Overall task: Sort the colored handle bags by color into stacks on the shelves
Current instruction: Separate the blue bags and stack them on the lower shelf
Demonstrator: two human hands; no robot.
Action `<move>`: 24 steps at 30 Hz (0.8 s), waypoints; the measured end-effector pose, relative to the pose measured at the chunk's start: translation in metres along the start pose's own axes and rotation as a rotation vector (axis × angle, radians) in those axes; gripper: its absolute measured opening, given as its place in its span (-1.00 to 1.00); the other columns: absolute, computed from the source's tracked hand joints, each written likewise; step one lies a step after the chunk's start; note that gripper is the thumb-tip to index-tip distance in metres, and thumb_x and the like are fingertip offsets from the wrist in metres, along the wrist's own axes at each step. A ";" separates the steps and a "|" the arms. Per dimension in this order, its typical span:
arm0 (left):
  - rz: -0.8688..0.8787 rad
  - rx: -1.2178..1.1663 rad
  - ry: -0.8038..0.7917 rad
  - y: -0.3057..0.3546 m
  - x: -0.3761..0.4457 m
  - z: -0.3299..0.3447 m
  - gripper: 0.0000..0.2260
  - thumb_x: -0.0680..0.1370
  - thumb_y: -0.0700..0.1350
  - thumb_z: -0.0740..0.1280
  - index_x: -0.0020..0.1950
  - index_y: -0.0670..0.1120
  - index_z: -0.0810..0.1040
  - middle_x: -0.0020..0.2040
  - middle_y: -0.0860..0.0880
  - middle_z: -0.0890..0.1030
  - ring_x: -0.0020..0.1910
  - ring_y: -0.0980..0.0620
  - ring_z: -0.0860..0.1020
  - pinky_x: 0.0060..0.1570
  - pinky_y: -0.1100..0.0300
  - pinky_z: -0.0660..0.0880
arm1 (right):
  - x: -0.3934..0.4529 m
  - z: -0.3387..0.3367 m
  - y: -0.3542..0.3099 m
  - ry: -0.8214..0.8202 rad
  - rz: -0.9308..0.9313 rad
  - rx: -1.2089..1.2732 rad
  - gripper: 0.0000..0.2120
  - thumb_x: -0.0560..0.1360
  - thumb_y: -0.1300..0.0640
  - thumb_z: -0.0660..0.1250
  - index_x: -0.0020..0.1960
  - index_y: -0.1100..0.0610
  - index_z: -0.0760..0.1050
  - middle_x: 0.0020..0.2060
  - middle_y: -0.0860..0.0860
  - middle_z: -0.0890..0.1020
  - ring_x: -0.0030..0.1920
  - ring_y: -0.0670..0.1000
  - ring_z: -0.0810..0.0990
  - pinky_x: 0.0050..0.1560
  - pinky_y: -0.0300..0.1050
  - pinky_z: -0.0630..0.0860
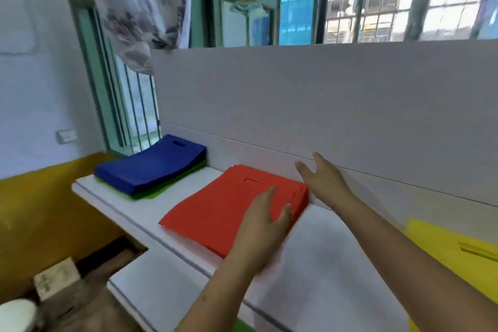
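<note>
While both hands hover with fingers straight and spread, neither grip is closed on anything. The left hand point(265, 219) lies flat over the near right part of the red stack point(231, 207), fingers pointing away from the person toward the handle slot; whether the palm actually presses the top bag or floats just above it cannot be told through the blur. The right hand point(322, 179) stands open just beside the stack's far right corner, near the white back panel point(296, 94), palm turned toward the bags and apparently not touching them.

That red stack rests on the upper shelf point(318, 250), its long axis running from the near left out toward the far right corner, so the two hands bracket its right end. The left hand is the nearer one, already over the bags; the right sits beyond the corner. Judging from this, the likely next move is squaring the pile, which would call for pushing the corner inward from the right while the left steadies the top.

Further left on the same shelf lies the blue stack point(151, 167), well apart from the red, with a green layer point(172, 186) showing under it, so those colours may yet need separating. At the far right edge a yellow bag point(458, 248) lies, partly out of view. A lower shelf point(167, 275) runs beneath.
</note>
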State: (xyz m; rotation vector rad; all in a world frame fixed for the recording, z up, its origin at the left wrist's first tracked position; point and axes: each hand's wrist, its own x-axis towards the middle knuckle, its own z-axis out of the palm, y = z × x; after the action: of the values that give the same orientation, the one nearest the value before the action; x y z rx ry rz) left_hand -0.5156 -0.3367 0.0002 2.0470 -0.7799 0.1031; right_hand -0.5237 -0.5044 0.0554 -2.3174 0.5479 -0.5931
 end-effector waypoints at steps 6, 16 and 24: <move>-0.108 0.008 0.190 -0.106 0.003 -0.150 -0.50 0.61 0.10 0.25 0.53 0.02 0.28 0.44 0.03 0.42 0.38 0.10 0.40 0.38 0.07 0.37 | 0.021 0.135 -0.116 -0.065 -0.067 0.006 -0.28 0.60 -0.13 0.20 0.57 0.24 0.04 0.54 0.16 0.16 0.53 0.10 0.14 0.47 -0.09 0.09; -0.273 0.052 0.270 -0.241 0.025 -0.277 -0.50 0.61 0.14 0.24 0.52 0.03 0.30 0.45 0.05 0.41 0.40 0.07 0.38 0.35 0.11 0.38 | 0.071 0.286 -0.196 -0.193 -0.131 -0.181 -0.27 0.47 -0.31 0.19 0.44 0.17 0.26 0.38 0.15 0.42 0.30 0.17 0.44 0.29 0.06 0.41; -0.331 0.082 0.300 -0.324 0.102 -0.307 -0.48 0.60 0.14 0.26 0.52 -0.01 0.29 0.48 0.03 0.36 0.44 0.06 0.32 0.35 0.13 0.33 | 0.176 0.365 -0.212 -0.290 -0.076 -0.521 -0.01 0.48 -0.33 0.26 0.58 0.19 -0.17 0.56 0.18 -0.05 0.53 0.25 0.06 0.48 0.09 0.16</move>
State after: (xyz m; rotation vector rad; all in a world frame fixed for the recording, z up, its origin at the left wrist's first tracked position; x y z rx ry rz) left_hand -0.1844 -0.0213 -0.0225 2.1444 -0.2517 0.2507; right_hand -0.1350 -0.2683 0.0052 -2.8600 0.5207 -0.1440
